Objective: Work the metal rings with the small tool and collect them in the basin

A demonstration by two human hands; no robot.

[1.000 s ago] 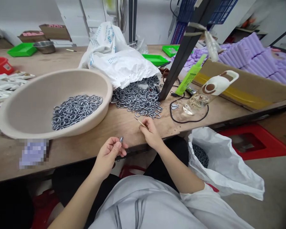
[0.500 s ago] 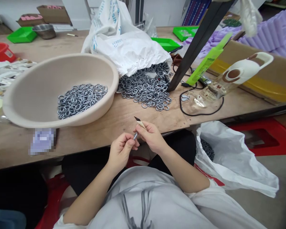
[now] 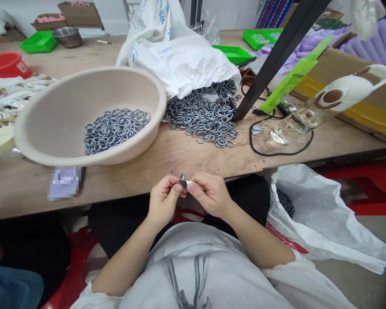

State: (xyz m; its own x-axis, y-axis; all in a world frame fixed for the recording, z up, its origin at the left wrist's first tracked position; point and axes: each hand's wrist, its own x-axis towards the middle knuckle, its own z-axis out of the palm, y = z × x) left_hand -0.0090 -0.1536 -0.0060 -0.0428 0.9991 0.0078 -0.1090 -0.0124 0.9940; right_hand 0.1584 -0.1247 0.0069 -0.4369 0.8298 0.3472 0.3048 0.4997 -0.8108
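Just beyond the table's near edge, my left hand (image 3: 162, 199) pinches a small grey metal ring (image 3: 182, 176), whose upper part shows above the fingertips. My right hand (image 3: 212, 194) is closed around a small knife (image 3: 183, 183) with a pale handle and a dark, slanted blade. The blade lies at the ring, close to my left fingertips; whether it touches the metal I cannot tell. Most of the handle is hidden in my right fingers. Similar rings (image 3: 116, 131) lie in a large beige basin (image 3: 51, 116), and more rings (image 3: 206, 113) spill from a white sack (image 3: 189, 64) onto the table.
A dark metal post (image 3: 276, 64) rises from the table (image 3: 167, 154). Right of it stand a clear bottle (image 3: 296, 122), a black cord and a cardboard box (image 3: 331, 73). An open white bag (image 3: 328, 219) with rings hangs low at my right. Part of another person shows at lower left.
My right hand has turned the knife, so its blade now points left and down at the ring. The ring now stands higher above my left fingertips. The view has shifted slightly left.
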